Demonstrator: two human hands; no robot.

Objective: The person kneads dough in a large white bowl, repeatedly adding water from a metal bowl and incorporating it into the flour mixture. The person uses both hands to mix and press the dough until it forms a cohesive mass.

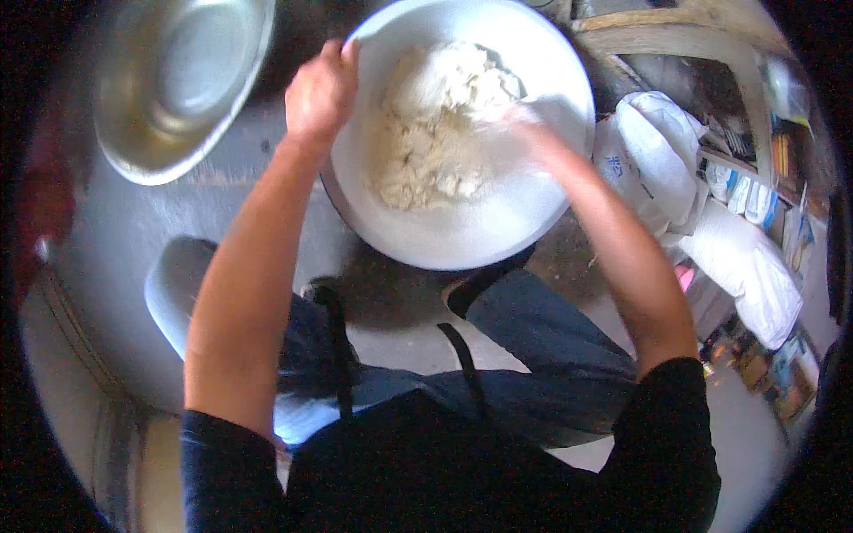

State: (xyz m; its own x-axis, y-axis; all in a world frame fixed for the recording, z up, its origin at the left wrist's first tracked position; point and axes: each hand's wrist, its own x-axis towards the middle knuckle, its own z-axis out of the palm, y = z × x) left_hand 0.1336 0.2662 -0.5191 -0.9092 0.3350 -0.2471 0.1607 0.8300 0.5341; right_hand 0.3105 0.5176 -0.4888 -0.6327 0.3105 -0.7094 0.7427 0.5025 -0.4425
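Note:
A large white basin [460, 243] takes up the upper middle of the view. Clumpy, pale flour dough [426, 150] lies inside it, with a heap of drier white flour [476, 76] towards the far side. My left hand [323, 86] grips the basin's left rim, thumb at the edge. Inside the basin, at the right side of the mixture, is my right hand [523, 130], smeared by motion blur. Its fingers cannot be made out, and whether they hold any dough is unclear.
An empty metal basin [206, 66] stands at upper left. On the right are a white plastic sack [656, 150], another white bag [746, 260] and a wooden frame [666, 30] beside shelves with small packages. My knees and shoes are close below the white basin.

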